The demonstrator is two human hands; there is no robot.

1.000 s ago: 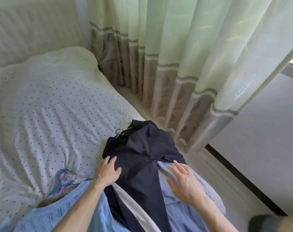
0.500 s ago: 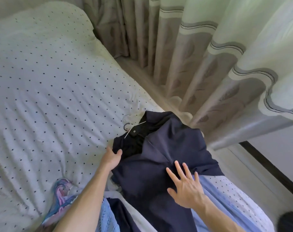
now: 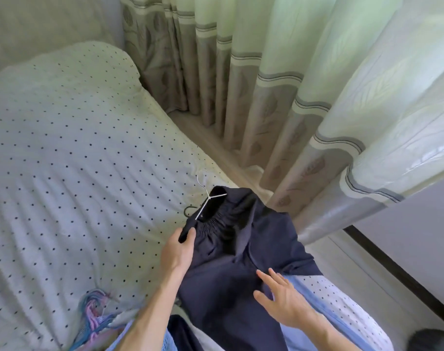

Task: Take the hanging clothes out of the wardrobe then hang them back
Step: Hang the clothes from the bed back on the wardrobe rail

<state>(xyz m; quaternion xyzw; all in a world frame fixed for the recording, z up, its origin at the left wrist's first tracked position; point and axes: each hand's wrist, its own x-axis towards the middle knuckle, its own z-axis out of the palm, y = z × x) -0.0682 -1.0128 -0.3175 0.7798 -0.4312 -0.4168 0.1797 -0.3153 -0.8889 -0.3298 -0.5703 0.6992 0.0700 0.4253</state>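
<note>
A dark navy garment (image 3: 241, 249) with an elastic waistband lies on the bed (image 3: 76, 173) near its right edge, on top of other clothes. A white wire hanger (image 3: 207, 192) pokes out of its top, and a black hanger hook (image 3: 188, 211) shows beside it. My left hand (image 3: 179, 250) pinches the left end of the waistband between thumb and fingers. My right hand (image 3: 283, 297) rests flat on the lower part of the garment with fingers spread. A light blue garment (image 3: 329, 307) lies under the navy one.
The bed has a white cover with dark dots. A multicoloured garment (image 3: 94, 312) lies at the bed's near left. Pale green curtains (image 3: 279, 97) hang along the right side, close to the bed's edge. A narrow strip of floor (image 3: 215, 145) runs between them.
My left hand has moved up and taken hold of the waistband's corner. The white hanger has shifted and now stands out more. My right hand stays flat on the garment. The camera tilted up.
</note>
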